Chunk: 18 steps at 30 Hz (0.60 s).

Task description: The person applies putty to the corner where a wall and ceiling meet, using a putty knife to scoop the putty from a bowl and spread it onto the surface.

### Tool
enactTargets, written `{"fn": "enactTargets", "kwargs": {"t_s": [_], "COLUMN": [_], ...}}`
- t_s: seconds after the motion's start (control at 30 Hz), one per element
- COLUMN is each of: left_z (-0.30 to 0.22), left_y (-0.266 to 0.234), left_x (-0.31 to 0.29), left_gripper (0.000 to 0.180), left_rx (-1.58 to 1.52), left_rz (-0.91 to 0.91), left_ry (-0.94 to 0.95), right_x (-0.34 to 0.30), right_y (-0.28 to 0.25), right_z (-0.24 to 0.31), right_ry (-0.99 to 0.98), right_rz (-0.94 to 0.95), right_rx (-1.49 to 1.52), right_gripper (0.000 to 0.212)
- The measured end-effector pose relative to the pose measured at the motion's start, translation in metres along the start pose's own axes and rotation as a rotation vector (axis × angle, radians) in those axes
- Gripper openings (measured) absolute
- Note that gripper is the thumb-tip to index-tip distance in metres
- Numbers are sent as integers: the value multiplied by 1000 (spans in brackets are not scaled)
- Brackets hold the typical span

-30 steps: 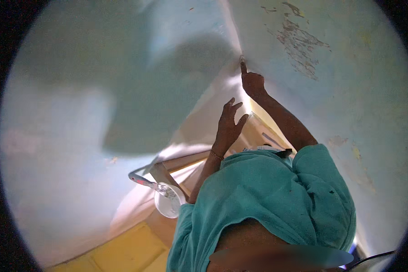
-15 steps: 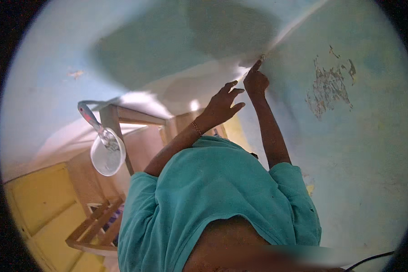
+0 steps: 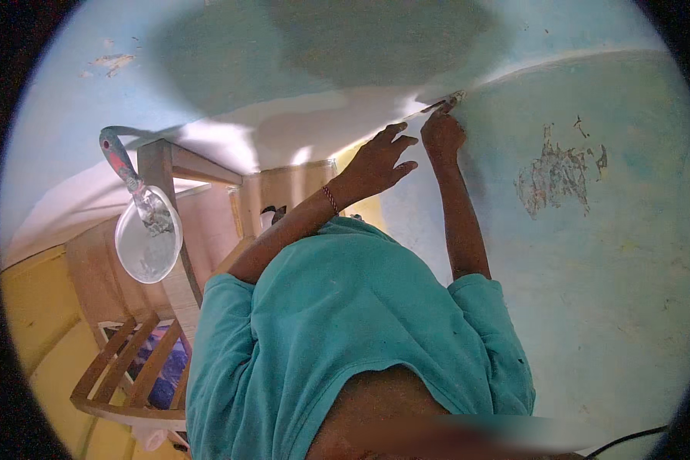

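My right hand [image 3: 442,139] is raised to the corner seam of the pale blue wall [image 3: 613,284]. Its fingers are curled, with the index finger stretched along the seam to a rough, whitish patch [image 3: 458,97]. A thin dark edge shows at the fingertips; what it belongs to is too small to tell. My left hand [image 3: 376,165], a beaded bracelet on its wrist, hovers to the left with fingers spread and nothing in them. Farther left, a putty knife [image 3: 119,159] with a grey and red handle stands blade-down in a white plastic tub [image 3: 130,253], its blade smeared.
A wooden post and frame [image 3: 155,165] rise beside the tub. Below lies a slatted wooden rack [image 3: 123,376] with a purple picture behind it. Yellow panels [image 3: 54,307] stand at far left. Flaked paint [image 3: 556,180] marks the right wall, and a black cable [image 3: 629,437] crosses lower right.
The view has shifted, so the tub and rack appear farther left and more of the rack shows. My right fingertip stays at the seam. My left hand remains spread beside it.
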<state>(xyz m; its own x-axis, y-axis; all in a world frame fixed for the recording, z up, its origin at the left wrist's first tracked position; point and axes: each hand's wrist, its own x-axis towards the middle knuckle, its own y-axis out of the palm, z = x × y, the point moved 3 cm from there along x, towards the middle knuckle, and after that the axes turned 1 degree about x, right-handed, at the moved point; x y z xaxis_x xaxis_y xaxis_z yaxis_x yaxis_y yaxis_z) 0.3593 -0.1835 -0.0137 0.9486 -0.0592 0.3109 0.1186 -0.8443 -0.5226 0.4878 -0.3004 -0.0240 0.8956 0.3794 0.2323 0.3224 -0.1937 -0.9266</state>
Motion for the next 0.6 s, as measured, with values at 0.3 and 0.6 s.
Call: {"fn": "enactTargets", "kwargs": {"t_s": [0.3, 0.6], "left_z": [-17, -22], "left_y": [11, 18], "left_x": [32, 43], "left_gripper": [45, 46], "left_rx": [29, 39], "left_rz": [70, -9], "left_ry": [159, 238], "right_x": [-10, 3], "right_y": [-4, 7], "right_z": [3, -9], "right_ry": [-50, -13], "right_rz": [-46, -115], "right_rx": [316, 322], "right_gripper": [38, 52]}}
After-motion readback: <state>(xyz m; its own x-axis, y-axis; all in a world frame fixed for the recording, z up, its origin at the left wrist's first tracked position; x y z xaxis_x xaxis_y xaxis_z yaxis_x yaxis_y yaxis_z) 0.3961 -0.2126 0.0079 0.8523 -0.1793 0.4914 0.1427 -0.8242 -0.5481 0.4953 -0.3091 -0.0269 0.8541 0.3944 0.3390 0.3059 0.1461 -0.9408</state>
